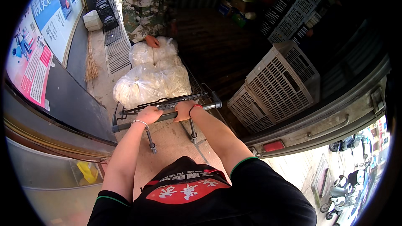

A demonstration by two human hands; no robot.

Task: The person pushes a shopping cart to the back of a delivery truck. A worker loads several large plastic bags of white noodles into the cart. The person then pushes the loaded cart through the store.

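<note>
My left hand (149, 114) and my right hand (184, 110) both grip the dark push handle (168, 116) of a cart, a short gap apart. Beyond the handle the cart carries several clear plastic bags (138, 84) packed with pale, shredded-looking contents that I cannot name for certain. The bags cover most of the cart bed. At the far end a co-worker in a camouflage jacket (141, 9) rests a hand (152, 41) on the rear bags. Two cart legs with casters (153, 147) show under the handle.
To the right is the open cargo space of a truck, with stacked plastic crates (276, 81) near its edge and boxes of vegetables (241, 3) deeper inside. A postered wall (47, 37), a straw broom (91, 66) and black crates (100, 1) line the left. Scooters (342, 188) stand outside.
</note>
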